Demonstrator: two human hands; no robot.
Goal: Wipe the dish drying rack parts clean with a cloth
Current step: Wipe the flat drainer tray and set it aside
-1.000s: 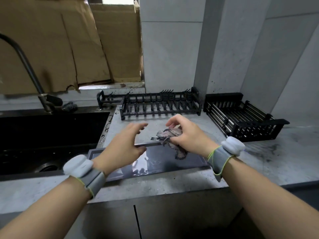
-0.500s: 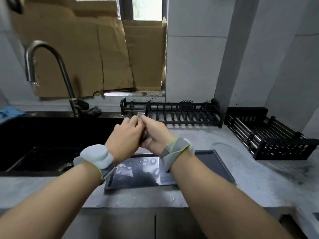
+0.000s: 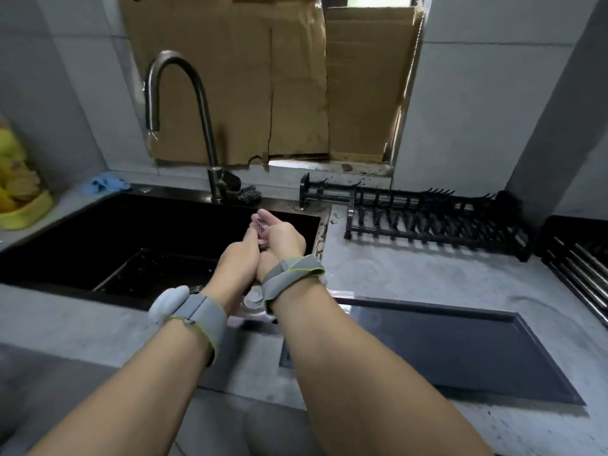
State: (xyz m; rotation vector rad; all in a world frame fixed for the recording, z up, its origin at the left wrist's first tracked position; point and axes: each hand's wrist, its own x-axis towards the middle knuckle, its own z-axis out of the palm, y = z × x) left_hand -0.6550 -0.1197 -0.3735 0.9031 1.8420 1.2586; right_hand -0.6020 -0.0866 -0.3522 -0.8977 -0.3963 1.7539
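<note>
— Cloth (image 3: 261, 225), where is it?
— Bunched between both hands over the black sink (image 3: 98, 232), near the sink's right edge. Only a small patterned bit shows at the fingertips.
— Who holds it?
— The left hand (image 3: 240, 258) and the right hand (image 3: 284, 240) are pressed together, fingers curled round it; both grip it.
— And the rack parts?
— The dark drip tray (image 3: 460, 350) lies flat on the grey counter (image 3: 411, 274), right of the forearms, near the front edge. The black plate rack (image 3: 427, 218) stands farther back by the wall, right of the sink. A slatted black basket (image 3: 579, 258) sits at the far right edge, partly cut off.
— Anything else?
— A curved tap (image 3: 184, 103) rises behind the sink, with cardboard (image 3: 263, 77) covering the window behind it. A blue rag (image 3: 105, 185) lies at the sink's far left corner, and a yellow container (image 3: 19, 205) sits at the left edge.
</note>
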